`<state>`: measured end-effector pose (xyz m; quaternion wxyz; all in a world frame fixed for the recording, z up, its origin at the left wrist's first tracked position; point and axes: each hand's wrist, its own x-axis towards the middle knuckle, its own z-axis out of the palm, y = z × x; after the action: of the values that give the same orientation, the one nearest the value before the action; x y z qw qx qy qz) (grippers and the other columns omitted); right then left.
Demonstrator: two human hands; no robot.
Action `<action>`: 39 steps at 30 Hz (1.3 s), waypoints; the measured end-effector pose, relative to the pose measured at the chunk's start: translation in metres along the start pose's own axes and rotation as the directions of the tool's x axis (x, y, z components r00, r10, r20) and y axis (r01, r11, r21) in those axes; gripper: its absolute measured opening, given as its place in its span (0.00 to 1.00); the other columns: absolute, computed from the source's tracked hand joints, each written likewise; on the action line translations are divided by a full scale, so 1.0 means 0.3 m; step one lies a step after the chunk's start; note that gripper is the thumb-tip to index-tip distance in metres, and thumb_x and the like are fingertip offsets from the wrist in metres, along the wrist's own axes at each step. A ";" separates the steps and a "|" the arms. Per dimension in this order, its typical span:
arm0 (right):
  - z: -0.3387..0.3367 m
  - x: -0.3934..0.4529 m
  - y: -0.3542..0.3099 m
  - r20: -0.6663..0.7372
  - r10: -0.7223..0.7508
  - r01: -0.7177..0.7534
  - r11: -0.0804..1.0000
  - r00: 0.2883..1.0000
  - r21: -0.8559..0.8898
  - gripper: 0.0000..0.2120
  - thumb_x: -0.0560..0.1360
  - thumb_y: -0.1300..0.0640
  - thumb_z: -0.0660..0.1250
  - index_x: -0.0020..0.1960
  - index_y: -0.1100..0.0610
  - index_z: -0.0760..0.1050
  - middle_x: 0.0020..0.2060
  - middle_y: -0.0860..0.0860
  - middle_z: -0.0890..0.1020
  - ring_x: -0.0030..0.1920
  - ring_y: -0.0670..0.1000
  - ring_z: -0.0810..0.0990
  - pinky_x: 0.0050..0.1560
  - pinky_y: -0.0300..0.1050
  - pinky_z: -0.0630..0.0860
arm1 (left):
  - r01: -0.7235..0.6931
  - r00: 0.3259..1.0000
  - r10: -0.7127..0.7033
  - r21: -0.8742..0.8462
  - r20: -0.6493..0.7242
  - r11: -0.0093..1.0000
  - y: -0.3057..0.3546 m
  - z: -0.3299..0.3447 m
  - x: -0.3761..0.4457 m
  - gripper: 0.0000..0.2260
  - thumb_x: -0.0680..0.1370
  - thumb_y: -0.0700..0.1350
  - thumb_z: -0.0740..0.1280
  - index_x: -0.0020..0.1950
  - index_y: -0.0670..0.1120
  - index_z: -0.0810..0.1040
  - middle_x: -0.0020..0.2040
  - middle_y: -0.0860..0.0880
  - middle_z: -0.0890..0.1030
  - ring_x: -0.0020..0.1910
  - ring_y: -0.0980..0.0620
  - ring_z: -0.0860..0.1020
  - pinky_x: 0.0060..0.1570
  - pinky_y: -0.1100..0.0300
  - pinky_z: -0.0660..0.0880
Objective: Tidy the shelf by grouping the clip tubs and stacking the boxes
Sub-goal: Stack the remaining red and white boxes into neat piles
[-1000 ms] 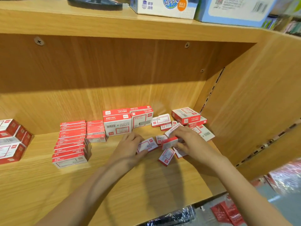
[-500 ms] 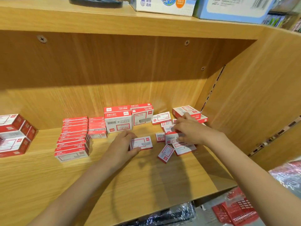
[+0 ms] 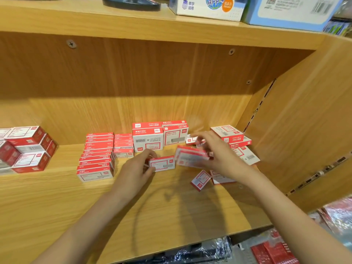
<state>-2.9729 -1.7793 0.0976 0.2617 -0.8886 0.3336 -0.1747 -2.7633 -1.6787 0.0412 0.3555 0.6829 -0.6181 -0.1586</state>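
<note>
Box-stacking step. Left hand (image 3: 137, 169) grips small red-white cardboard box (image 3: 162, 163) on wooden shelf (image 3: 171, 212); right hand (image 3: 219, 153) holds blurred second box (image 3: 190, 156) aloft. Next: align, set atop first.

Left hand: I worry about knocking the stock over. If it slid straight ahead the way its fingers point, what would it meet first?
Probably the big upright box just behind the small box that the left hand holds; depth is unclear.
</note>
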 end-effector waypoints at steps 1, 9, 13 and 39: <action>0.037 0.008 -0.025 0.043 -0.038 0.039 0.999 0.998 -0.001 0.26 0.69 0.62 0.73 0.64 0.53 0.69 0.52 0.45 0.68 0.46 0.38 0.71 0.45 0.25 0.67 | 0.003 1.000 -0.003 -0.014 -0.005 1.000 -0.005 -0.004 -0.004 0.11 0.74 0.35 0.68 0.52 0.48 0.72 0.44 0.54 0.77 0.42 0.56 0.78 0.44 0.66 0.74; 0.214 0.042 -0.062 0.025 0.030 -0.022 0.966 0.999 -0.256 0.25 0.73 0.53 0.68 0.67 0.54 0.66 0.62 0.50 0.68 0.63 0.49 0.68 0.59 0.36 0.68 | -0.047 0.978 0.021 0.120 0.207 0.992 -0.049 -0.043 -0.048 0.28 0.71 0.46 0.71 0.69 0.50 0.65 0.58 0.54 0.69 0.57 0.55 0.69 0.58 0.61 0.69; 0.228 0.040 -0.055 0.034 0.108 -0.100 0.978 0.994 -0.184 0.21 0.73 0.51 0.69 0.64 0.54 0.69 0.56 0.50 0.72 0.53 0.46 0.73 0.46 0.30 0.67 | 0.008 0.994 -0.018 0.086 0.112 0.996 -0.024 -0.027 -0.053 0.24 0.71 0.50 0.71 0.65 0.48 0.69 0.51 0.55 0.67 0.44 0.59 0.70 0.43 0.73 0.68; 0.486 0.126 -0.344 0.075 -0.022 0.014 0.994 0.997 0.111 0.18 0.64 0.56 0.77 0.48 0.54 0.70 0.47 0.46 0.68 0.40 0.46 0.72 0.43 0.38 0.73 | 0.041 0.988 -0.035 0.042 -0.154 0.998 -0.252 -0.327 -0.307 0.33 0.65 0.55 0.74 0.67 0.54 0.66 0.56 0.60 0.67 0.53 0.64 0.71 0.52 0.74 0.65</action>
<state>-2.8232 -1.6883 0.0460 0.3216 -0.8818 0.3052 -0.1611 -2.6608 -1.5634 0.0376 0.3834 0.7125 -0.5793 -0.0987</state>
